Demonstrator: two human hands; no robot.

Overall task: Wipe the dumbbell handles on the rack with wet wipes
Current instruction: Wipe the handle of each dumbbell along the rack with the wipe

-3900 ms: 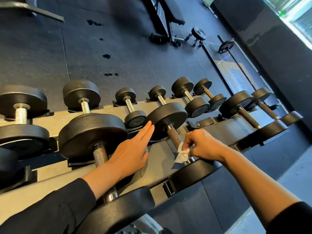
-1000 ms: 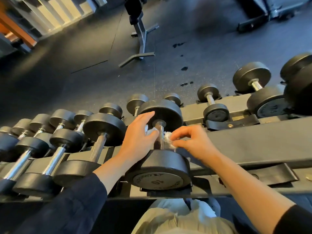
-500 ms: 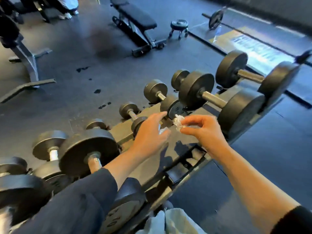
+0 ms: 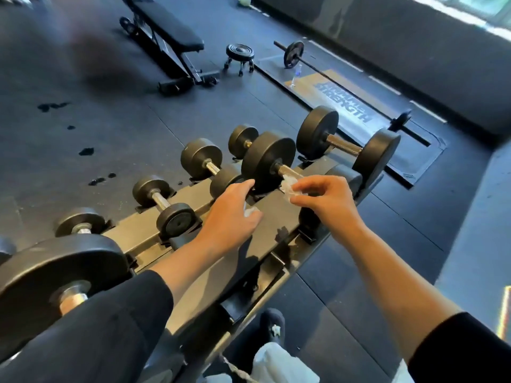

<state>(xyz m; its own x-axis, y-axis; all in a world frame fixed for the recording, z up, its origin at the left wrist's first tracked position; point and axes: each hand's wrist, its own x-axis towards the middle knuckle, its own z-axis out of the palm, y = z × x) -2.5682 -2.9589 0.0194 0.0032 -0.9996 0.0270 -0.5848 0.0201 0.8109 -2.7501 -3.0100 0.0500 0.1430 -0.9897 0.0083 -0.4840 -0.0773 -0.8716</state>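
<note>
The right hand [image 4: 325,199] pinches a crumpled white wipe [image 4: 289,187] between thumb and curled fingers [image 4: 307,183], holding it against the near end of the handle [image 4: 286,170] of a black dumbbell [image 4: 266,160] that lies on the upper tier of the rack [image 4: 272,217], near its right end. The left hand [image 4: 231,217] reaches over the rack's sloped plate just left of that dumbbell, its fingers loosely bent; a small white scrap [image 4: 250,212] shows at its thumb, but whether the hand grips it I cannot tell. A bigger dumbbell [image 4: 347,143] sits at the rack's right end, smaller ones line the far tier, and a large one [image 4: 59,275] lies at the left, partly under the dark sleeve [image 4: 105,333]. On the floor beyond stand a bench [image 4: 171,37] and a barbell [image 4: 294,54].
</note>
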